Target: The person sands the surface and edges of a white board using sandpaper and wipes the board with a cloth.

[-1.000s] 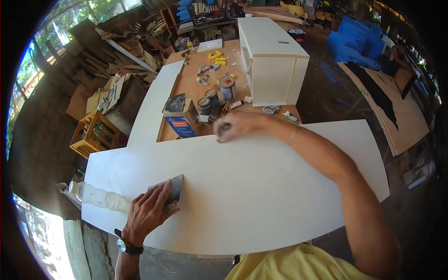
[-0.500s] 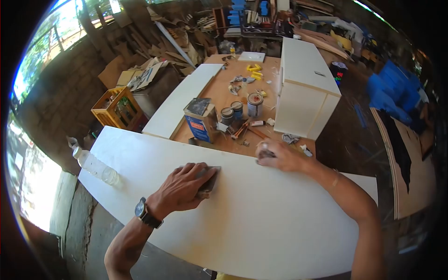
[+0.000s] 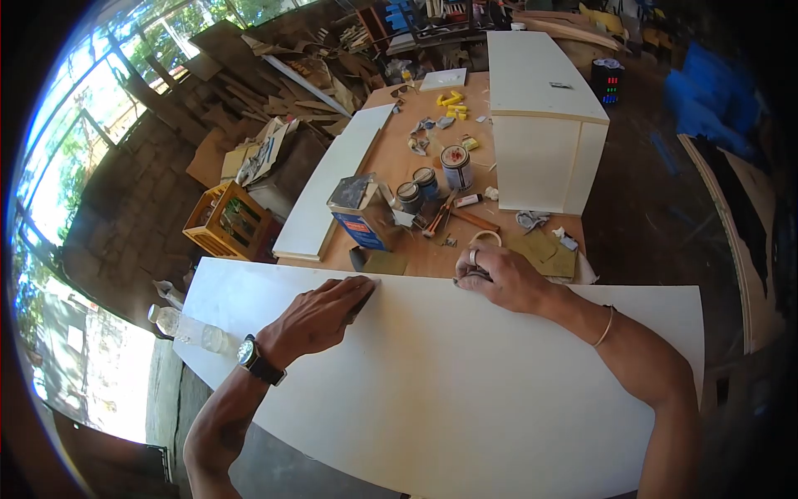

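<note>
A large white panel (image 3: 465, 374) lies across the front under both hands. Near its far edge, left of centre, my left hand (image 3: 320, 314) is closed on a dark flat sheet, mostly hidden under the fingers. My right hand (image 3: 499, 279) is closed at the same edge further right, its fingers curled round something small and dark that I cannot make out. On the panel's left end a clear plastic bottle (image 3: 189, 329) lies on its side.
Beyond the panel, a brown tabletop (image 3: 407, 175) carries a blue-labelled metal can (image 3: 363, 214), paint tins (image 3: 456, 168), brushes and a hammer. A white cabinet (image 3: 540, 154) stands at its right, a yellow crate (image 3: 229, 221) on the left.
My left hand has moved with the dark sheet to the panel's far edge, and the sheet now shows much less. My right hand stays at that edge. The view has shifted.
</note>
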Demonstrator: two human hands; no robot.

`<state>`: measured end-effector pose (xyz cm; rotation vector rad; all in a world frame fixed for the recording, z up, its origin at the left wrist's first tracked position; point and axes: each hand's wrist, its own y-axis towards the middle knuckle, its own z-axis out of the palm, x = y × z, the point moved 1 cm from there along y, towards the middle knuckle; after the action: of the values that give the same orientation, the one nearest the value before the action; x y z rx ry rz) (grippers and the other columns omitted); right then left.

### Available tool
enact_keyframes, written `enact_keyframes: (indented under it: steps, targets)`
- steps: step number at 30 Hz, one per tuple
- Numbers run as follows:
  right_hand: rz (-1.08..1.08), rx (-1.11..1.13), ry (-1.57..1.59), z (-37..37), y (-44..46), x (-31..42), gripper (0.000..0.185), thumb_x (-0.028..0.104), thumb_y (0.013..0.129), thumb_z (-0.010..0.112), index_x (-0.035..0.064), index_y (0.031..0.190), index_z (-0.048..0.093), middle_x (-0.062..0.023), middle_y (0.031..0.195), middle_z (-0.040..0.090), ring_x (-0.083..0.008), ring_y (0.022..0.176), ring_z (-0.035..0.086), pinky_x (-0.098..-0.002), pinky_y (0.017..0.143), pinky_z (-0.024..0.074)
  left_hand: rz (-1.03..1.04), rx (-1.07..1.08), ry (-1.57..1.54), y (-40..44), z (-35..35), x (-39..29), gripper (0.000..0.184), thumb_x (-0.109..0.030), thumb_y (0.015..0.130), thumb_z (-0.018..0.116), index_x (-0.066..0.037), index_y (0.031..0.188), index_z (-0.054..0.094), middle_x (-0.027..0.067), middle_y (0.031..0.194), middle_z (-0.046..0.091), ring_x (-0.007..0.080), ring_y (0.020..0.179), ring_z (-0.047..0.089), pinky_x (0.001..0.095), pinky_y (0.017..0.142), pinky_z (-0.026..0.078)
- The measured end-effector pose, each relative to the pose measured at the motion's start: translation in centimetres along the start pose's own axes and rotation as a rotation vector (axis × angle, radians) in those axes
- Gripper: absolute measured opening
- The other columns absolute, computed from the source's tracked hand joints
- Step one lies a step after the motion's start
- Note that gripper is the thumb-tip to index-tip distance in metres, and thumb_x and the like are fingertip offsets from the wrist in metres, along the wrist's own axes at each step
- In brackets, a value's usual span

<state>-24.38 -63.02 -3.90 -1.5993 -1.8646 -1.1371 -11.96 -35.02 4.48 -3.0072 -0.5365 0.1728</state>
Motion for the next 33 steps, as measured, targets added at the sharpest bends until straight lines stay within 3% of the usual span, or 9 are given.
enact_keyframes:
  steps: [9,13,16,18,33]
  targets:
    - [0.026,-0.006,-0.045,0.5,0.2,-0.2,0.017,0.021,0.088,0.066,0.0047,0.094,0.063,-0.0149,0.093,0.065,-0.0291,0.087,0.066,-0.0397,0.078,0.051,-0.225,-0.035,-0.014,0.4,1.6,-2.3,0.042,-0.016,0.095,0.054,-0.001,0.135,0.049,0.0144,0.137,0.051,0.0332,0.119,0.053,0.0429,0.097,0.048]
    - [-0.013,-0.045,-0.081,0.5,0.3,-0.5,0.017,0.018,0.087,0.07,0.0035,0.094,0.063,-0.0107,0.089,0.065,-0.0256,0.086,0.065,-0.0385,0.078,0.0513,-0.158,-0.092,0.03,-0.3,2.6,-2.6,0.043,-0.011,0.089,0.055,0.0,0.13,0.05,0.0126,0.127,0.053,0.0351,0.108,0.056,0.0467,0.089,0.05]
    - [-0.071,-0.081,-0.104,1.2,-0.3,-0.7,0.017,0.018,0.087,0.07,0.0031,0.094,0.063,-0.011,0.089,0.066,-0.026,0.086,0.066,-0.0389,0.077,0.0515,-0.193,-0.038,0.048,-0.2,2.0,-3.1,0.041,-0.019,0.096,0.053,-0.002,0.134,0.049,0.0139,0.135,0.051,0.0342,0.115,0.054,0.0435,0.096,0.048]
    - [-0.006,-0.036,-0.063,0.7,0.0,0.0,0.017,0.018,0.087,0.07,0.003,0.093,0.063,-0.011,0.09,0.066,-0.0265,0.085,0.066,-0.039,0.077,0.0516,-0.222,-0.032,0.043,0.6,1.8,-3.0,0.04,-0.017,0.096,0.053,-0.002,0.133,0.05,0.0139,0.132,0.052,0.0342,0.114,0.055,0.044,0.096,0.048]
    - [-0.079,-0.03,-0.064,0.6,0.3,-0.7,0.017,0.019,0.089,0.066,0.0041,0.095,0.061,-0.0112,0.094,0.064,-0.0293,0.088,0.065,-0.0407,0.079,0.0504,-0.217,-0.064,0.078,0.4,2.2,-4.0,0.039,-0.014,0.095,0.052,-0.001,0.132,0.05,0.0147,0.131,0.054,0.0349,0.109,0.056,0.0459,0.096,0.045]
